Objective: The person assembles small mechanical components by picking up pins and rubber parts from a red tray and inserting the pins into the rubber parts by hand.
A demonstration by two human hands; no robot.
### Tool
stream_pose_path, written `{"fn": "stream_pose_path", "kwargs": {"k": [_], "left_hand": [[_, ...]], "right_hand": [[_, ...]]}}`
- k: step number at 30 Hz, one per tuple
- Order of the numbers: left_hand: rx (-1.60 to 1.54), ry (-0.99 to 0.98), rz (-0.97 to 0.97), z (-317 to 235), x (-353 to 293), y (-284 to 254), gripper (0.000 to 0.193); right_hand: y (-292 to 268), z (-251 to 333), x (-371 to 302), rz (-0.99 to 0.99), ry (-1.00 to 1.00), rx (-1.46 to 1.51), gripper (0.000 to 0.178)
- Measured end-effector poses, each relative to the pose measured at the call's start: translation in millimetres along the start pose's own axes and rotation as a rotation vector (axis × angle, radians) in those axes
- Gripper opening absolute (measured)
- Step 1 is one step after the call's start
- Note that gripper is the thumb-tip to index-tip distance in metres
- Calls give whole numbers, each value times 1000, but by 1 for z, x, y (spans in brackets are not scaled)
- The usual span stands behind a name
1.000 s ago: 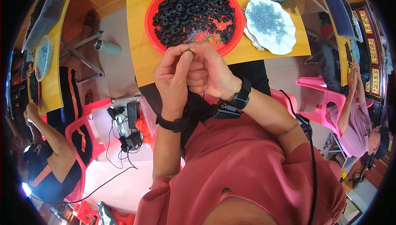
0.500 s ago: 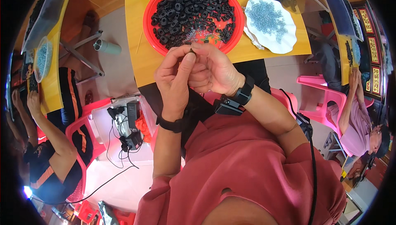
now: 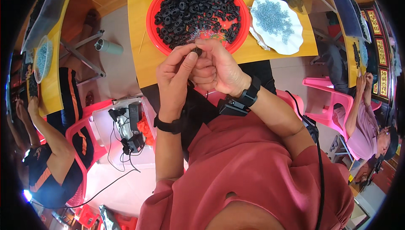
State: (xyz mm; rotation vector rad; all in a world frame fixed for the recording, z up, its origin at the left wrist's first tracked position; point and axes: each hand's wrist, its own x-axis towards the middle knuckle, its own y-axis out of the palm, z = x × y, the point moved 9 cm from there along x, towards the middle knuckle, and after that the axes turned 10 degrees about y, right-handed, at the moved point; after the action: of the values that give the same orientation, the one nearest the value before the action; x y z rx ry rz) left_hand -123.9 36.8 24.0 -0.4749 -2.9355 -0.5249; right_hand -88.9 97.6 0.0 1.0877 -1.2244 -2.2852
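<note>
At the near rim of a red basin (image 3: 150, 23), both my hands meet at the fingertips around a small black plastic piece (image 3: 196, 51). My left hand (image 3: 175, 70) pinches it between thumb and forefinger. My right hand (image 3: 220, 67) has its thumb and forefinger on the same piece, its other fingers curled in below. Fingers cover most of the piece. Heaped in the basin are many similar black plastic pieces (image 3: 190, 8), which look like cord-lock parts. Some tiny clear or silvery bits (image 3: 205, 34) lie among them near the basin's front.
Right of the basin, a white scalloped plate (image 3: 294, 40) holds a pile of tiny blue-grey pieces (image 3: 273, 19) on the yellow table (image 3: 145, 67). A box with black adapters and cables (image 3: 133, 124) stands left of me. Co-workers sit at tables on both sides. A black cable (image 3: 319, 175) runs down my right side.
My left hand and wrist have shifted slightly left. The fingertips have turned a little, so more of the black piece shows between them.
</note>
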Motion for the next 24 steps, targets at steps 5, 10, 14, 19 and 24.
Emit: {"fn": "stream_pose_path", "kwargs": {"k": [5,10,14,19,24], "left_hand": [[19,17,-3,-1,-1,1,17],[38,39,-58,4,-3,0,19],[-24,-8,-131,8,-7,-1,20],[-134,-46,-172,11,-9,0,18],[-179,-76,-177,12,-9,0,20]], "right_hand": [[-1,-1,-1,-13,1,17,51],[-2,-2,1,-34,-27,65,50],[-4,-4,1,-110,-95,79,49],[-3,-2,-1,-137,-171,68,50],[3,-1,-1,-49,-134,98,51]]}}
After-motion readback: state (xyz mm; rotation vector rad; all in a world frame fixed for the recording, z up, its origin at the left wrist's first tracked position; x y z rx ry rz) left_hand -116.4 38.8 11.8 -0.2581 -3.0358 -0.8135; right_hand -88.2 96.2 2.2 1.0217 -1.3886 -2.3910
